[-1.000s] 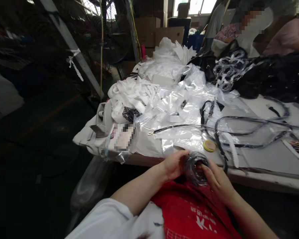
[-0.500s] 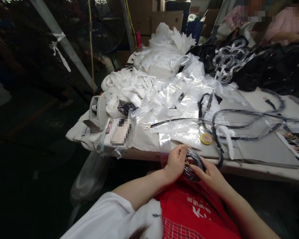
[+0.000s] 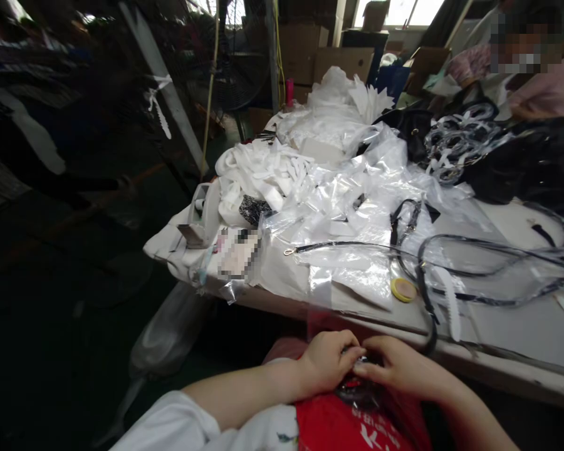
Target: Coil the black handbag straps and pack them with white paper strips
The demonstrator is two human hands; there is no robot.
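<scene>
Low over the red apron [image 3: 352, 423], my left hand [image 3: 331, 360] and my right hand [image 3: 388, 363] meet with their fingertips close together. Both are closed on a coiled black strap [image 3: 352, 396] in clear plastic wrap, its lower loop showing under the fingers. The fingers cover most of the coil. Beyond them on the table lies a long black strap [image 3: 348, 243] with a gold clasp [image 3: 289, 252] at its left end. A round yellow-rimmed tape roll [image 3: 403, 289] is near the table's front edge, beside a white serrated strip [image 3: 451, 304].
Clear plastic bags [image 3: 352, 194] and a heap of white strips [image 3: 263, 166] cover the table's left half. A tape dispenser [image 3: 203, 216] stands at the left corner. Coiled wrapped straps [image 3: 455, 141] and black bags [image 3: 531, 156] lie at the right back, with people behind. A fan [image 3: 237, 69] stands behind.
My hands have moved down toward my lap with the coiled strap and come closer together, covering more of it. The camera view has shifted, so the table appears farther right.
</scene>
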